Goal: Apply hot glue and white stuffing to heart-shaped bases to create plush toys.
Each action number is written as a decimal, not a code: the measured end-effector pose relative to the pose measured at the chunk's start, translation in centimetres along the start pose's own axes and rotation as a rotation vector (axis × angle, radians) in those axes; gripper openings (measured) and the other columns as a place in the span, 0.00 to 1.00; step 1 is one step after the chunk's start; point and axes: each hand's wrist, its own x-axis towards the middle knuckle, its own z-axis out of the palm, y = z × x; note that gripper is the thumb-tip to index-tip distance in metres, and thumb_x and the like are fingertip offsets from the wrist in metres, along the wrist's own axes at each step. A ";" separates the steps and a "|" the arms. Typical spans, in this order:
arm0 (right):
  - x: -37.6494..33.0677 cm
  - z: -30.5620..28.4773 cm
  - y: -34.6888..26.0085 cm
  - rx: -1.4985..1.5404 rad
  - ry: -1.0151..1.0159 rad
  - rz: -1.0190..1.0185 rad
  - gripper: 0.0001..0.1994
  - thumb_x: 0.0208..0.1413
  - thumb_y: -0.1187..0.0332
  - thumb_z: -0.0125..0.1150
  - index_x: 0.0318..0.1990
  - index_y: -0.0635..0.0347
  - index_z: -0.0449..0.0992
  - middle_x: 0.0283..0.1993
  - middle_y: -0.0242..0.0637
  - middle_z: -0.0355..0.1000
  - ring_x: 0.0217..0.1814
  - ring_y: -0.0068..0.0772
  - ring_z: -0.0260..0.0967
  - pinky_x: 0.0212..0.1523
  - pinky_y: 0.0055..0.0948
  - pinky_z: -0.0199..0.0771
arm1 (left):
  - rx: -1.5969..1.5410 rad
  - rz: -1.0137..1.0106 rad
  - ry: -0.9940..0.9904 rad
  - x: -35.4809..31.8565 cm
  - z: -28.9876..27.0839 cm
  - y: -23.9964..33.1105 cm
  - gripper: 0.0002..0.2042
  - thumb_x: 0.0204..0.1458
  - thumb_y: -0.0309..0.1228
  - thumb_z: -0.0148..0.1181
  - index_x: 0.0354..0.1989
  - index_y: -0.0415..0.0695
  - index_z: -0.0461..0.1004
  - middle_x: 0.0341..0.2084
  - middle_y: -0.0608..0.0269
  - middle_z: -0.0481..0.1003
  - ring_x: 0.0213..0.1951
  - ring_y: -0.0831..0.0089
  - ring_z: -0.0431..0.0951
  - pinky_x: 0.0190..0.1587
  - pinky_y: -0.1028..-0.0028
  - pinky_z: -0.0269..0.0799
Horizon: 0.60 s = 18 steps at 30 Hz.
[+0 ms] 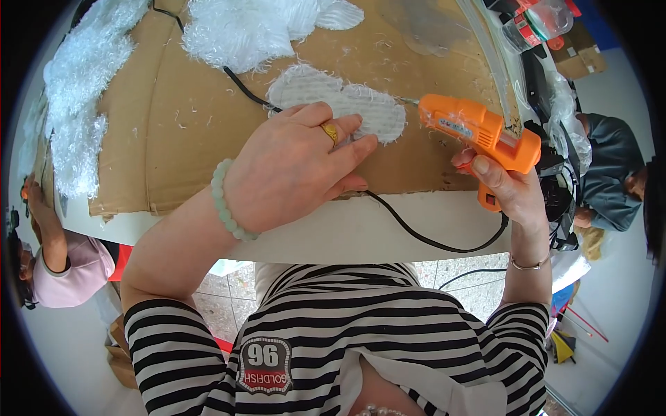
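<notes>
My right hand (513, 188) is wrapped round the handle of an orange hot glue gun (463, 125). Its metal nozzle points left, close to the right end of a white fuzzy fabric piece (378, 114) with a ribbed back and an oblong, lobed outline. Across the lower left of that piece rests my left hand (288, 163), its fingers spread and stretched out, the fingertips on or just beside the fabric. Part of the piece is hidden under these fingers. A black cord (423, 239) hangs from the gun's handle and loops to the left, passing beneath my left hand.
Brown cardboard (173, 159) covers the white table (305, 232). White shaggy fabric lies in a heap (236, 31) at the far side and a strip (87, 104) at the left. A plastic bottle (544, 24) is at the far right. Other people sit at the left (73, 270) and right (614, 166).
</notes>
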 end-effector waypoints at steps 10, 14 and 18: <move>1.0 0.3 -0.8 -0.096 -0.060 0.138 0.18 0.53 0.62 0.63 0.47 0.64 0.71 0.36 0.33 0.73 0.39 0.21 0.68 0.41 0.21 0.67 | 0.000 -0.009 -0.023 -0.2 0.0 -0.1 0.24 0.34 0.35 0.67 0.43 0.41 0.73 0.42 0.59 0.75 0.36 0.64 0.71 0.39 0.70 0.71; 1.0 0.3 -0.6 -0.144 -0.053 0.132 0.18 0.53 0.64 0.63 0.47 0.65 0.71 0.35 0.32 0.74 0.38 0.20 0.68 0.40 0.19 0.67 | -0.002 -0.010 -0.030 -0.3 0.0 -0.2 0.23 0.35 0.36 0.67 0.42 0.41 0.73 0.42 0.59 0.75 0.36 0.64 0.71 0.39 0.70 0.71; 1.1 0.4 -0.9 -0.199 -0.039 0.096 0.14 0.53 0.66 0.63 0.44 0.64 0.73 0.31 0.28 0.71 0.31 0.16 0.64 0.32 0.17 0.64 | -0.003 -0.010 -0.018 -0.4 0.0 -0.2 0.23 0.36 0.37 0.66 0.42 0.41 0.73 0.41 0.59 0.76 0.36 0.64 0.72 0.38 0.70 0.71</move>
